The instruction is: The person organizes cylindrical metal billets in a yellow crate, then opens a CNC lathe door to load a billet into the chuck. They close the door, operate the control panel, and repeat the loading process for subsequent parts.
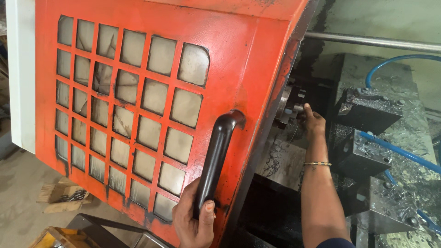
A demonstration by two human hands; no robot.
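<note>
Black handle (216,160) gripped by left hand (195,222), right hand (313,123) at chuck (289,106)

Door handle (216,160) lies left of the chuck (289,106) inside the machine.

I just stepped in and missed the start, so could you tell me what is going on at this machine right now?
A person stands at a lathe-like machine. Their left hand grips the black handle of the orange sliding door, which has a gridded window. Their right hand reaches inside to the chuck, fingertips at a small metal part held there. Metal chips and blue hoses lie around the tool blocks.
</note>
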